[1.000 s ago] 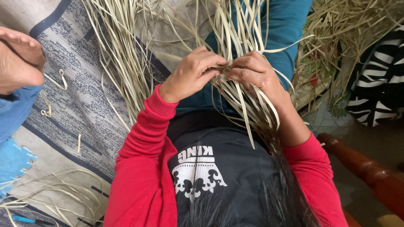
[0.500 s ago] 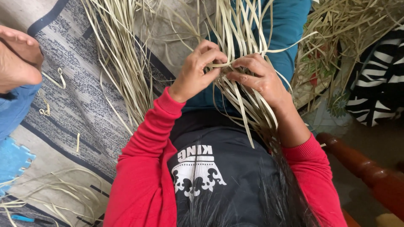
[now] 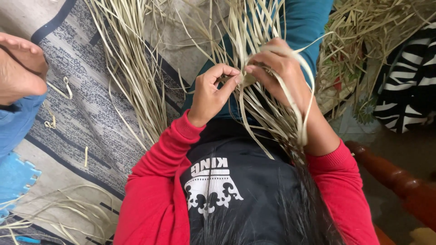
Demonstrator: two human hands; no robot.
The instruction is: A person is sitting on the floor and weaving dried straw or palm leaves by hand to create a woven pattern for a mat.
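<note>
A bundle of pale dried leaf strips (image 3: pixel 254 97) lies across my lap and fans out over the mat. My left hand (image 3: pixel 211 93) pinches the strips between thumb and forefinger at the middle of the bundle. Right beside it, my right hand (image 3: pixel 281 75) grips the same strips, and one long strip (image 3: pixel 305 106) loops over its wrist. Both hands meet at one spot on the bundle. My red sleeves (image 3: pixel 154 181) and dark printed shirt fill the lower part of the view.
A grey patterned mat (image 3: pixel 91 113) covers the floor, with more loose strips (image 3: pixel 131 68) spread on it. Another person's bare foot (image 3: pixel 18 68) rests at the left. A heap of strips (image 3: pixel 363 41), a striped black-and-white cloth (image 3: pixel 408 86) and a red wooden rail (image 3: pixel 395 177) lie right.
My left hand has gone from a loose grasp to a thumb-and-finger pinch. My right hand has pulled a strip round so that it loops over the wrist.
</note>
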